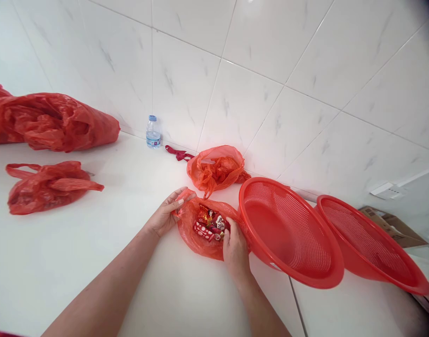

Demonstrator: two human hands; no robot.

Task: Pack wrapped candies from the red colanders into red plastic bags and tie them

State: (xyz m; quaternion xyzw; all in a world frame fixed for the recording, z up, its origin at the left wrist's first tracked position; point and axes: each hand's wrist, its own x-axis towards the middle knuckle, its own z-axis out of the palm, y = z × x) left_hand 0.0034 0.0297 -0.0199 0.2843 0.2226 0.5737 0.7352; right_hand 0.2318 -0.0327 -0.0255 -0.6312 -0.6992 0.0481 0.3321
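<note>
White tabletop (95, 243) against marbled wall tiles (186, 84), seen from my head view: an open red plastic bag (193, 248) contains wrapped sweets (210, 224), left of a perforated red basket (288, 234). Behind it lies a second open bag (216, 168) holding crumpled red plastic (219, 171). Left hand (167, 213): thumb and fingers pinching the bag's gathered edge, forearm slanting inward. Right hand (234, 241): fingers curled at the sweets; I cannot tell whether it grips one.

sweets (203, 230) in bag (189, 241) | baskets (267, 229) right | bottle (153, 135) behind, left
</note>
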